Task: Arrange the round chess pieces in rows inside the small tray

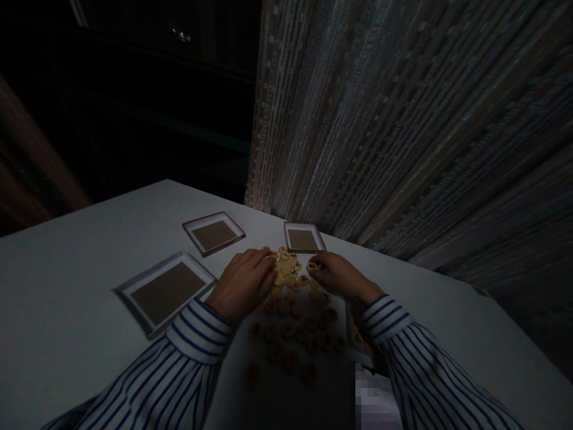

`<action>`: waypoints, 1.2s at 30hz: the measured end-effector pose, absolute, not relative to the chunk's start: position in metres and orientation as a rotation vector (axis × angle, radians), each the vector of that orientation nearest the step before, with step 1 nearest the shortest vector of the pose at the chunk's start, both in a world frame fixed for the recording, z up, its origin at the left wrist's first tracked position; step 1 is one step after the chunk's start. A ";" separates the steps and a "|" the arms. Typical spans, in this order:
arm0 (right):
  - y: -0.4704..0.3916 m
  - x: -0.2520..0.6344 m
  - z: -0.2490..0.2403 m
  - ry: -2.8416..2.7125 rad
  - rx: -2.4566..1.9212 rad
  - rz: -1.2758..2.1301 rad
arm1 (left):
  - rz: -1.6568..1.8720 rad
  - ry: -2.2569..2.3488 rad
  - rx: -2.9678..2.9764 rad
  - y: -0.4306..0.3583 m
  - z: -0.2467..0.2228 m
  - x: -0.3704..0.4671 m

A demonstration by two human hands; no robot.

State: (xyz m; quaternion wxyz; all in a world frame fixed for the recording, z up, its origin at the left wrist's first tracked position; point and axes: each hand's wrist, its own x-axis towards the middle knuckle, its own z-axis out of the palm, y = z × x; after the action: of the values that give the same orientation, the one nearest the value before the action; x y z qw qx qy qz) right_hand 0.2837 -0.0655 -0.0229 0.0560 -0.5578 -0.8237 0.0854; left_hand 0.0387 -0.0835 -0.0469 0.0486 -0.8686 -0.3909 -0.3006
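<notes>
Round pale xiangqi pieces (286, 272), some marked with red or black characters, lie heaped between my two hands. At the heap's left side is my left hand (245, 280), its fingers bent and closed against the pieces; what sits under the fingertips is hidden. My right hand (338, 275), on the right of the heap, pinches one xiangqi piece (312, 266) with a black mark between thumb and fingers. More pieces (289, 329) are spread toward me in deep shadow, where their marks are hard to read.
On the white table (89, 263) stand three shallow trays: a near-left tray (181, 258), a far-left tray (224, 214) and a tray (323, 243) just beyond the heap. A string curtain (358, 119) hangs along the table's far right edge. The room is dim.
</notes>
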 end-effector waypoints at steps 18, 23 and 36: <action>-0.057 0.280 -0.026 -2.523 -1.816 0.221 | -0.893 -1.192 -2.636 -0.085 -0.046 0.039; -0.072 0.272 -0.017 -2.535 -1.792 0.122 | -0.908 -1.193 -2.642 -0.085 -0.045 0.039; -0.083 0.258 -0.018 -2.686 -1.778 0.048 | -0.964 -1.188 -2.630 -0.085 -0.046 0.039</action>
State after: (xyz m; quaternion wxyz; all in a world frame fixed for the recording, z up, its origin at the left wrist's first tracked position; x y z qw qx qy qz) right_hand 0.2579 -0.0829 -0.0181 -0.0399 -0.5516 -0.8330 0.0150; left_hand 0.0390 -0.0846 -0.0459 0.0497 -0.8633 -0.3900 -0.3164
